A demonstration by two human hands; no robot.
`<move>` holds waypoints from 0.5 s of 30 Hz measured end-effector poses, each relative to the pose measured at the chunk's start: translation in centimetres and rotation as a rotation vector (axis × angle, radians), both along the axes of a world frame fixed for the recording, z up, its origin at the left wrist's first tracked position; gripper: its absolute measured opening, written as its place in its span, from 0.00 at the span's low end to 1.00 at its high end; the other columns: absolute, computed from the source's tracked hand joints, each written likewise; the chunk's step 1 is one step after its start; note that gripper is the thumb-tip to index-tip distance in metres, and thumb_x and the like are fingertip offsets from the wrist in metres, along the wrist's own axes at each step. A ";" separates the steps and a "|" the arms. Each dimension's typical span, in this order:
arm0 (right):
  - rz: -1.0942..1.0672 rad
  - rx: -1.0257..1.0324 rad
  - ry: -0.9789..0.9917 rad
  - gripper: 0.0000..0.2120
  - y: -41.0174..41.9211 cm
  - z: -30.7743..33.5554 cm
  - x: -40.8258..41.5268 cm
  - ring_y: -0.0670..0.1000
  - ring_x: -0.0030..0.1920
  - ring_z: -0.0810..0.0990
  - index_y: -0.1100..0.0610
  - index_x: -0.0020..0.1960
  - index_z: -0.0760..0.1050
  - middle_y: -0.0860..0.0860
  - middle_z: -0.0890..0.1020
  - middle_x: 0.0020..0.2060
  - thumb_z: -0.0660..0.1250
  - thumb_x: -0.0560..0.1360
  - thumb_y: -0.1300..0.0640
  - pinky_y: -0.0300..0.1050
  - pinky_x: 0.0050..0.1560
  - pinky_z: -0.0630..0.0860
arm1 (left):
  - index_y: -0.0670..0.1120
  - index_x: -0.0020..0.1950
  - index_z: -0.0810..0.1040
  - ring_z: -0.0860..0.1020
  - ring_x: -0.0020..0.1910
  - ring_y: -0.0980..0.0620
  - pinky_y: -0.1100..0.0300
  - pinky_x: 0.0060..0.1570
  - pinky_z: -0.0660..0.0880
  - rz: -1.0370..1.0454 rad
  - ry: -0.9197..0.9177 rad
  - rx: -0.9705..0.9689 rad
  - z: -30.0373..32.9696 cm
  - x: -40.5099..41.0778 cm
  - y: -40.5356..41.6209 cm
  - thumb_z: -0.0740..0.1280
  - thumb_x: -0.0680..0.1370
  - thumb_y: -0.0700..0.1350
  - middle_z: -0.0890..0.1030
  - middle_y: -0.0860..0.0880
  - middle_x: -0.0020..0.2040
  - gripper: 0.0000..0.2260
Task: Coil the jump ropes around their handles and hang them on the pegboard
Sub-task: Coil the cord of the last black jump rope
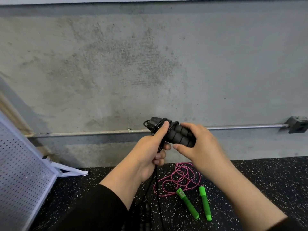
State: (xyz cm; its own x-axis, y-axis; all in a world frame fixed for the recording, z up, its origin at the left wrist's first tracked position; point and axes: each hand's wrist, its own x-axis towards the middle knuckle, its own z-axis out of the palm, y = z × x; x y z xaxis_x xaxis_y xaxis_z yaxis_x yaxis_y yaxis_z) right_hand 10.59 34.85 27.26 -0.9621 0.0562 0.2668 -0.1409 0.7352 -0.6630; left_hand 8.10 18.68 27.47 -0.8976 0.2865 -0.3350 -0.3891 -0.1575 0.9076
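Right hand [202,145] fingers curled round 2 black handles [179,135]. Left hand [150,150] pinches black rope [155,184], thumb pressing coils. Pink rope [178,177] lies on floor [266,180].

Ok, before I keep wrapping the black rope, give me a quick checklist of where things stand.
1. Both black handles held together side by side: ok, right hand grips them.
2. Cord pinned at the handle tops: ok, left hand has its thumb on the wraps.
3. Black cord fully coiled: not ok, slack hangs down from the left hand.
4. Slack free of the pink rope on the floor: cannot tell.
5. Pegboard within view: ok, at left; hooks cannot tell.
6. Green-handled rope coiled: not ok, loose.
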 end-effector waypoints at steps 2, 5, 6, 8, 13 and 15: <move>0.025 0.067 0.065 0.30 -0.5 -0.3 -0.2 0.46 0.61 0.73 0.45 0.69 0.72 0.41 0.76 0.57 0.78 0.70 0.49 0.42 0.63 0.69 | 0.47 0.40 0.75 0.59 0.25 0.56 0.63 0.25 0.55 0.035 0.008 0.030 0.0 0.1 -0.1 0.69 0.77 0.61 0.72 0.50 0.32 0.18; 0.062 -0.210 0.059 0.21 -0.7 0.0 -0.6 0.38 0.53 0.77 0.46 0.64 0.76 0.43 0.80 0.54 0.76 0.72 0.48 0.32 0.56 0.72 | 0.47 0.40 0.75 0.59 0.25 0.56 0.63 0.26 0.54 0.069 0.049 0.080 0.3 0.0 -0.6 0.69 0.79 0.59 0.71 0.49 0.32 0.17; 0.058 -0.428 0.001 0.15 -0.8 0.4 -0.7 0.38 0.48 0.79 0.48 0.60 0.79 0.47 0.82 0.52 0.73 0.75 0.47 0.33 0.50 0.76 | 0.47 0.41 0.75 0.59 0.26 0.56 0.63 0.26 0.55 0.060 0.070 0.086 0.3 0.0 -0.8 0.69 0.79 0.59 0.71 0.49 0.32 0.16; 0.054 -0.894 -0.238 0.20 -0.9 0.9 -0.6 0.50 0.39 0.82 0.54 0.59 0.81 0.59 0.85 0.51 0.62 0.80 0.40 0.43 0.37 0.80 | 0.47 0.44 0.75 0.60 0.26 0.56 0.64 0.25 0.58 0.031 0.109 0.085 0.3 0.1 -1.2 0.68 0.79 0.58 0.73 0.50 0.33 0.15; 0.250 -1.184 -0.686 0.29 -0.9 1.6 0.1 0.53 0.27 0.74 0.53 0.64 0.81 0.61 0.79 0.37 0.54 0.80 0.34 0.39 0.24 0.74 | 0.47 0.47 0.74 0.60 0.27 0.56 0.65 0.25 0.61 -0.004 0.158 0.069 0.3 0.0 -2.1 0.67 0.80 0.58 0.73 0.51 0.34 0.15; 0.281 -1.228 -0.654 0.27 -1.2 1.3 -0.1 0.50 0.28 0.69 0.57 0.66 0.79 0.58 0.75 0.36 0.57 0.81 0.38 0.39 0.24 0.68 | 0.47 0.48 0.74 0.61 0.27 0.56 0.64 0.25 0.60 -0.015 0.145 0.061 0.4 0.0 -2.5 0.68 0.79 0.59 0.73 0.50 0.35 0.15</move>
State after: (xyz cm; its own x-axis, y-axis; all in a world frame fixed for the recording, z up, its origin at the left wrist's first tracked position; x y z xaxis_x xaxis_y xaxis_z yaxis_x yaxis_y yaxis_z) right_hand 10.48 33.68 28.59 -0.9090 -0.2877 -0.3016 0.3925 -0.3475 -0.8516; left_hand 8.14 16.18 27.85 -0.9308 0.3160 -0.1839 -0.2574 -0.2091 0.9434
